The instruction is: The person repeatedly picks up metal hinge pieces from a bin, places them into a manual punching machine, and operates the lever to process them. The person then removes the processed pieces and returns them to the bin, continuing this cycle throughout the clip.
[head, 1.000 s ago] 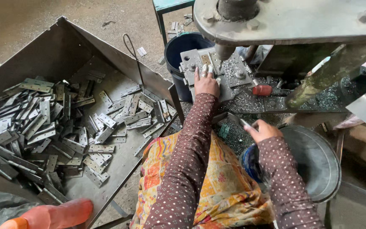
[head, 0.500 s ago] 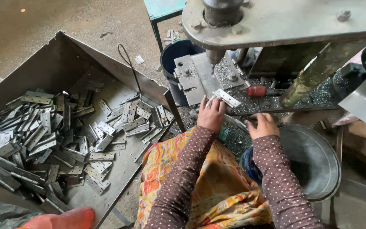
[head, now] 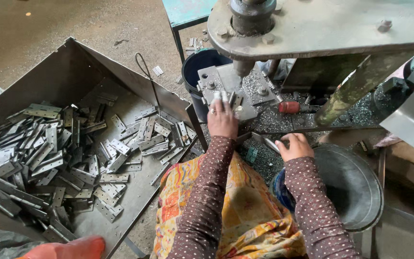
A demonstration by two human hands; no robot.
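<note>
Lying flat under left hand (head: 222, 120), hinge plate (head: 232, 100), long axis away.

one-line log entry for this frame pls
left hand: pressing flat grey metal hinge plate on steel jig plate under drill spindle | right hand: grip on another metal strip

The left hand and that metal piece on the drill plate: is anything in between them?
No. The left hand rests right on the metal piece on the jig plate, fingertips touching it. The drill bit hangs just beside and above.
</note>
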